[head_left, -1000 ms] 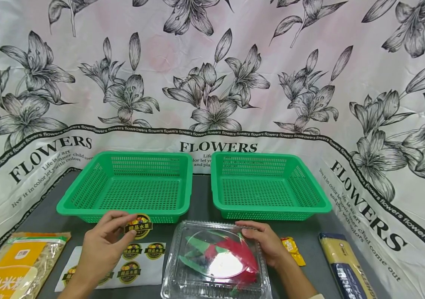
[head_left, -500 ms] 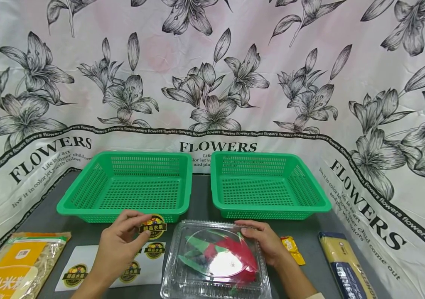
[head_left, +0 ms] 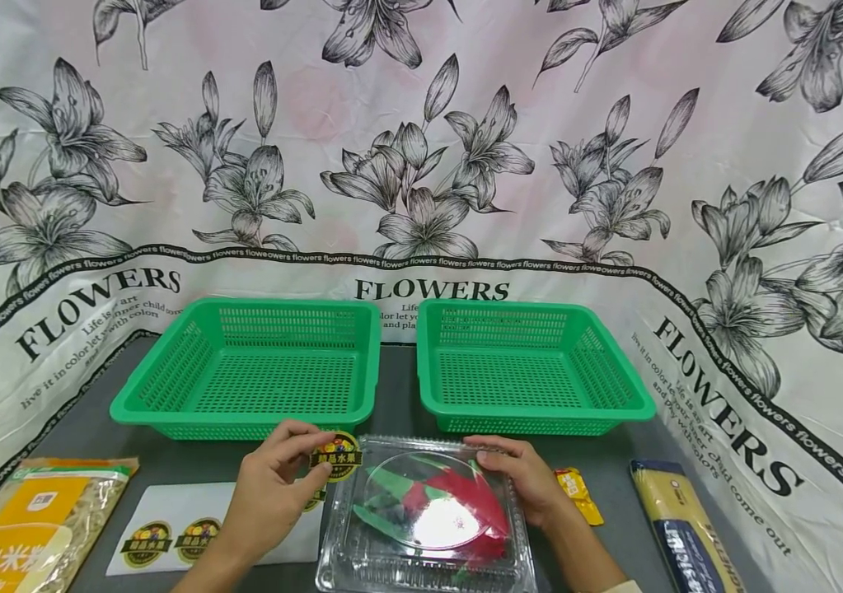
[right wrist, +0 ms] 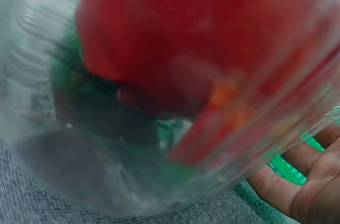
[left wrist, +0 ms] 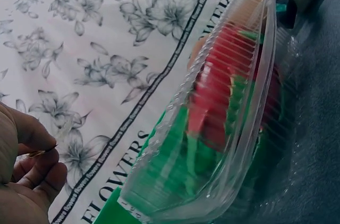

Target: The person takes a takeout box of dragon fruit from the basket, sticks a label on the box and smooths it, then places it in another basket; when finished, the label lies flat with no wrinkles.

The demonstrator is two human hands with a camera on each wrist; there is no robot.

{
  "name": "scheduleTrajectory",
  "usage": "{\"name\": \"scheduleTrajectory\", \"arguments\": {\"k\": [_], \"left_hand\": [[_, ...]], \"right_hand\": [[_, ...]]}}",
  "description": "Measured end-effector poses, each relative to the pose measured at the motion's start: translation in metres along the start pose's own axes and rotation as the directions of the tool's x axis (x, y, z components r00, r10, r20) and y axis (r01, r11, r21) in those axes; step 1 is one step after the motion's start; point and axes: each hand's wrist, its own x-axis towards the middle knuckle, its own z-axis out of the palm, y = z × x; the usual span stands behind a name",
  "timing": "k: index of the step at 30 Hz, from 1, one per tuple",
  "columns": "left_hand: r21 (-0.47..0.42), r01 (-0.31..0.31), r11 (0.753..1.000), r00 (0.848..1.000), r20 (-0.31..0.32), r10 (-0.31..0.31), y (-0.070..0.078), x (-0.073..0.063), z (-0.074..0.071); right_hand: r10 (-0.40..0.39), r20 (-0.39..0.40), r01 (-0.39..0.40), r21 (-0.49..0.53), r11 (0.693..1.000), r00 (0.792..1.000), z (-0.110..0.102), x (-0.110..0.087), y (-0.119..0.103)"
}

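My left hand (head_left: pixel 276 486) pinches a round black-and-gold sticker (head_left: pixel 338 457) between thumb and fingertips. The sticker overlaps the far left corner of a clear plastic clamshell box (head_left: pixel 338 527) in the head view. Inside the lidded box lies a red fruit (head_left: pixel 465 502) with green leafy tips, like a dragon fruit. At the box's far right corner my right hand (head_left: pixel 532 482) grips it, thumb on the lid edge and fingers around the side. Under my left forearm lies a white sticker sheet (head_left: pixel 184 499) with several matching stickers, partly hidden. The left wrist view shows the sticker edge-on.
Two green mesh baskets, one left (head_left: pixel 243 422) and one right (head_left: pixel 540 420), stand behind the hands. A bag of noodles (head_left: pixel 28 527) lies at the left. Right of the box are a small yellow packet (head_left: pixel 579 497) and a tan-and-blue pack (head_left: pixel 688 527). Flowered cloth (head_left: pixel 421 123) hangs behind.
My left hand has carried the sticker rightward, from over the sheet to the box's left corner, uncovering stickers at the sheet's left. The right hand and the box stay in place.
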Motion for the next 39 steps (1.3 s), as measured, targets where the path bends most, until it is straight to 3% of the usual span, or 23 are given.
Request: {"name": "scheduleTrajectory", "arguments": {"k": [10,20,27,39], "left_hand": [[-0.029,0.072,0.997,0.997,0.039,-0.071,-0.001,0.000,0.019],[-0.069,0.083,0.994,0.995,0.056,-0.080,0.001,0.001,0.036],[-0.089,0.145,0.985,0.987,0.076,-0.138,0.001,0.002,0.045],[-0.100,0.143,0.985,0.986,0.104,-0.132,-0.002,0.003,0.065]], "right_hand": [[-0.002,0.007,0.002,0.000,1.000,1.000,0.000,-0.001,0.000],[-0.015,0.011,0.015,-0.004,1.000,1.000,0.001,-0.002,-0.002],[-0.027,0.014,0.027,-0.007,1.000,1.000,0.002,-0.003,-0.003],[0.004,-0.020,-0.004,-0.018,1.000,1.000,0.002,-0.001,-0.002]]}}
